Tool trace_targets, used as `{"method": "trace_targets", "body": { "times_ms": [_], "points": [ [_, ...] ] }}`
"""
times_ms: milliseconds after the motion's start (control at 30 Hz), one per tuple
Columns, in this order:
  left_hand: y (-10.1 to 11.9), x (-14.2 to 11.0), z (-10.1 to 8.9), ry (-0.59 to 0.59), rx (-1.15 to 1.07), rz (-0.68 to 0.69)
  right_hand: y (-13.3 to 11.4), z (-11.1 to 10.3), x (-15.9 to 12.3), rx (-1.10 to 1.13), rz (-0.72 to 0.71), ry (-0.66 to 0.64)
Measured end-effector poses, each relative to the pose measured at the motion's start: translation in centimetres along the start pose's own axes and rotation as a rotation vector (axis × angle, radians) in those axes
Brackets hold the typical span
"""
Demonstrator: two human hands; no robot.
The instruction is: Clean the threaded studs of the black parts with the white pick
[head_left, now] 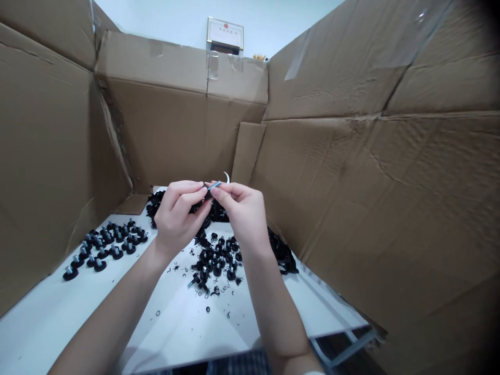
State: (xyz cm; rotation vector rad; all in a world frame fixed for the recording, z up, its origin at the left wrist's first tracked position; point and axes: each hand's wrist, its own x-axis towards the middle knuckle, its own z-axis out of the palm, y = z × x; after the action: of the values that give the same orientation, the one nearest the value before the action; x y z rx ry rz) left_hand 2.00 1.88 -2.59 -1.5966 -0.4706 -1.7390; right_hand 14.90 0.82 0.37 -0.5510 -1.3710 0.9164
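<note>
Well, both hands are up off the work surface and closed in on one small item. The left hand [177,221] curls its fingers around one end of a small black part with a blue-tinted metal shank [214,185], while the right hand [242,216] pinches in from the other side, with neither hand open. Exactly how the fingers share the grip is hidden, since they cover most of the part. It sits between the hands, above the white table [50,323] and beyond a central cluster of black round-based feet with metal studs [214,263]. To the left lie rows of the same feet [105,242], and tangled black scraps [156,205] bank up farther back. Small black rings [158,313] are scattered across the table (tiny things, easy to lose sight of). Cardboard walls [375,182] box in three sides. The likeliest trouble is a slip: the pinch is small and the shank looks smooth, so a slight shift in finger pressure could drop the part into the cluster, where it would be hard to pick out. A sleeve or wrist brushing the loose rings could also push them toward the table's edge.
</note>
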Motion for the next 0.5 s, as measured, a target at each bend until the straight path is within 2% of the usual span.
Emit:
{"method": "trace_targets", "body": {
  "times_ms": [267,500],
  "points": [
    [-0.5,-0.9,0.6,0.009,0.094,0.025,0.4,0.9,-0.6,-0.411,-0.182,0.183],
    [-1.6,-2.4,1.3,-0.008,0.082,0.002,1.5,1.6,-0.2,-0.502,-0.212,0.244]
  ]
}}
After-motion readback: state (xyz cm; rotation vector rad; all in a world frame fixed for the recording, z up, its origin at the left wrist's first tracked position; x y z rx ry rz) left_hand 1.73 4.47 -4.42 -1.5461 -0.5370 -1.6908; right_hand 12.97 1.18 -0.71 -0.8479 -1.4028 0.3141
